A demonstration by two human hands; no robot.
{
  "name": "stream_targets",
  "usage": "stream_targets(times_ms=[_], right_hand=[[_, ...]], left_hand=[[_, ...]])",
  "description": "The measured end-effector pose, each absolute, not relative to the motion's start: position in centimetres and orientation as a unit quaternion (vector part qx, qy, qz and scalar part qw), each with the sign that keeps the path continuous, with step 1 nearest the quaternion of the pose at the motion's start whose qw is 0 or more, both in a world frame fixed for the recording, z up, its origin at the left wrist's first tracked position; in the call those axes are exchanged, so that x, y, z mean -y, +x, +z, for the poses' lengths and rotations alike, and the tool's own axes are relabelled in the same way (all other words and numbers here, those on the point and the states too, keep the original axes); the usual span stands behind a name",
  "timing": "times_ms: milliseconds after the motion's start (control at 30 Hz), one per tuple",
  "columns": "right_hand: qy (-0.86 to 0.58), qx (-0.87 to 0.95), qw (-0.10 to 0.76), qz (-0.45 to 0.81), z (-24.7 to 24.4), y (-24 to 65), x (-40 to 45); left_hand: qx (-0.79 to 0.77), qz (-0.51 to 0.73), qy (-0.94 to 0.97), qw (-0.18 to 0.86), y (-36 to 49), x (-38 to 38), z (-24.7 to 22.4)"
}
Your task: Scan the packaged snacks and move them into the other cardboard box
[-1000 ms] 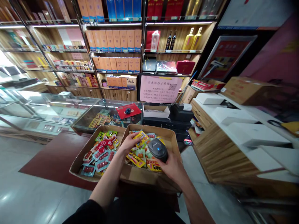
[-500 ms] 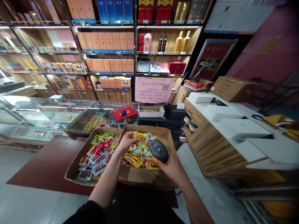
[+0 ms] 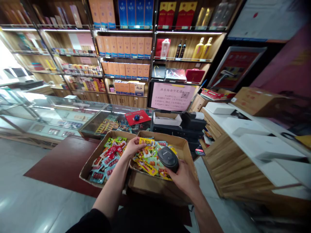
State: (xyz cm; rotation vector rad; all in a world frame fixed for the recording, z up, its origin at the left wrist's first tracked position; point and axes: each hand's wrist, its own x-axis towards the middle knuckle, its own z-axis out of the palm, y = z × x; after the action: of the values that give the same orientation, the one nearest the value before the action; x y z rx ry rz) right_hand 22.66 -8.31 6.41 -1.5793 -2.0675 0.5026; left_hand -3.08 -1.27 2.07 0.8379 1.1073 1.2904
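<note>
Between the fingers of my left hand is a yellow snack packet, held over the right cardboard box. My right hand is wrapped round a dark barcode scanner, its head above the same box and close to the packet. Below lie several small snack packets in yellow, green and pale blue, among them a long yellow packet. The left cardboard box holds more packets, with a red packet on top; my left forearm hides part of it.
Behind the boxes is a glass display counter with a red card on it. A pink sign stands behind a white tray. A wooden cabinet stands at the right, and shelves of boxed goods line the back wall.
The view has swung left, so the scene sits further right. The blue light on the scanner no longer shows. Both hands keep their hold.
</note>
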Motion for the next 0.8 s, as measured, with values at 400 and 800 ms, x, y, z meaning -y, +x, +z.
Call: stream_targets(times_ms=[400,800], right_hand=[[-0.57,0.782,0.196,0.159,5.0,18.5,4.6],[-0.637,0.717,0.244,0.144,5.4,22.5,7.9]], left_hand=[[-0.599,0.665,0.243,0.373,-19.1,10.0,2.9],[-0.569,0.554,0.368,0.485,-10.2,3.9,2.5]])
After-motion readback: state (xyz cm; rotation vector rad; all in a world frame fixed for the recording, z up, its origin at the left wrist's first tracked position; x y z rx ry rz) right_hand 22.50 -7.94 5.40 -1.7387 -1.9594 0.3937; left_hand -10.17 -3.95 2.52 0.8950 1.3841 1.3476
